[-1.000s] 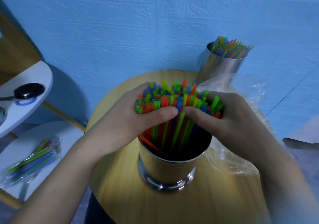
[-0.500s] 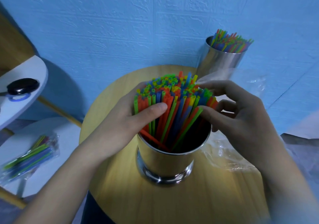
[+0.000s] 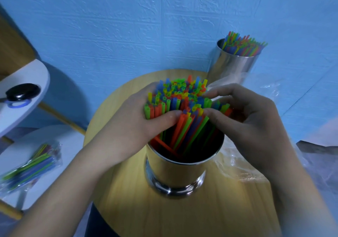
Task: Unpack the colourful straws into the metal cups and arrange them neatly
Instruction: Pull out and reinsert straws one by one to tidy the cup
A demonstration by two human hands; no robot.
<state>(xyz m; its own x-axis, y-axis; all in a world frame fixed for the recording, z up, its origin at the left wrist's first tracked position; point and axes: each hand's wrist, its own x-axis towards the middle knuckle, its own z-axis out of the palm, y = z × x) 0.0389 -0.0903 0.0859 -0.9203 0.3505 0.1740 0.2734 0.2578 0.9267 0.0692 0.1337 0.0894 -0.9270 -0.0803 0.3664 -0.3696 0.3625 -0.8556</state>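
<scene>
No readable text, labels or numbers; far items perhaps too blurred.

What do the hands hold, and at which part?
The bundle of colourful plastic straws, near its top ends: left hand wraps it, right hand pinches it, above the shiny metal cup.

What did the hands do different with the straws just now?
The right hand let go of its wrap round the straws, spread its fingers, and now pinches a few tops. The left hand still grips the bunch. The cup stayed put.
</scene>
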